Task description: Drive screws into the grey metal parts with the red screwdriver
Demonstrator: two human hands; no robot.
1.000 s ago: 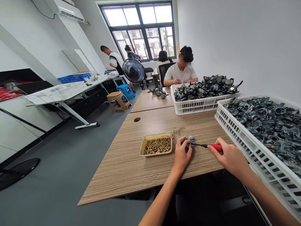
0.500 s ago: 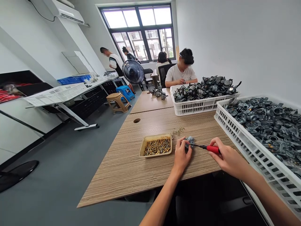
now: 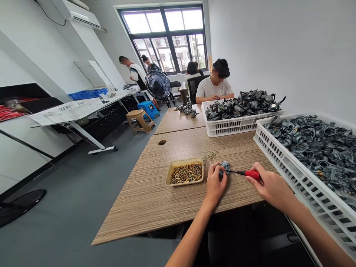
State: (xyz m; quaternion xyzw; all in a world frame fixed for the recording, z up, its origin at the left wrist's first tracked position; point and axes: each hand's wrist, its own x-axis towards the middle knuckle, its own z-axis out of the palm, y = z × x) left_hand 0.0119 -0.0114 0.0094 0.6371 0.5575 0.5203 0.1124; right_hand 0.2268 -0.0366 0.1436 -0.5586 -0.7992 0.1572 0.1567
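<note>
Tipped the screwdriver [image 3: 252,174] slightly up at the handle end with the right hand [image 3: 274,187] since half a second ago — back near the slant of a second ago — and altered the finger hold a little. Can also see, over the full second, the seated co-worker [image 3: 213,88] shifted slightly rightward in view, with the hands moved too, and, beyond the fan [image 3: 158,84], the person in dark [image 3: 154,67] moved leftward at the head.
</note>
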